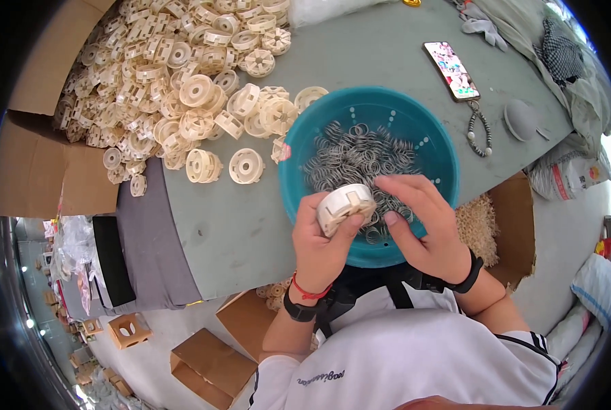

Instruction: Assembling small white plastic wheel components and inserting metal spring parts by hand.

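Over one basin (436,164), the left hand (315,249) clasps one wheel (345,203); the right hand (428,229), unclenched, is above its uncountable springs (360,154). Left of the basin lie countless heaped wheels (196,90); right, one phone (451,72).

Cream plastic wheel (345,205): round, thick, gapped around its rim. It sat tilted in the left hand (319,249), fingers and thumb around it, above the near-left part of the teal basin (440,164). Metal springs (360,160): small grey coils, many, loose; they lay jumbled in a heap inside the basin, some close by the right hand (429,224); contact was unclear.
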Available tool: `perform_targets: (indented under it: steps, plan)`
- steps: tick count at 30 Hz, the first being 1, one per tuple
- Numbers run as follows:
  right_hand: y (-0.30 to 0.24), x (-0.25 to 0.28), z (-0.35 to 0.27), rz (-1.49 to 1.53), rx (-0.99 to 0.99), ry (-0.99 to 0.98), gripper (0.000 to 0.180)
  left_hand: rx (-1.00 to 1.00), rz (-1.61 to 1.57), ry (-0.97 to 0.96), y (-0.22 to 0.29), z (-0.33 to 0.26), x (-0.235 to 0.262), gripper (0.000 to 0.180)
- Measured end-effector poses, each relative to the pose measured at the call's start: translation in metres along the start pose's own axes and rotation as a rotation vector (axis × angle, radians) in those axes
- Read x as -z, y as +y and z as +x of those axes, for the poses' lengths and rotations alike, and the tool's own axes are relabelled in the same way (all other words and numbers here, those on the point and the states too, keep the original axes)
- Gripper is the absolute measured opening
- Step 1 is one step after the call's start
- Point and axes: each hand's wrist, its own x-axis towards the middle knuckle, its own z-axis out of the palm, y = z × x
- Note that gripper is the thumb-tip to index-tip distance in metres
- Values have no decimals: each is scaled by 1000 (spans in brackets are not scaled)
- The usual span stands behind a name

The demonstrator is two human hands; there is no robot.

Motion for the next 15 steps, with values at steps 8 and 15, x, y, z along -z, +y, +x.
perform_targets:
  steps: [8, 15]
  plan:
    - [0, -11, 9, -181, 261, -10, 39, -56, 368, -53, -11, -2, -1, 34]
    - [0, -14, 2, -196, 156, 0, 27, 61, 275, -23, -3, 8, -9, 36]
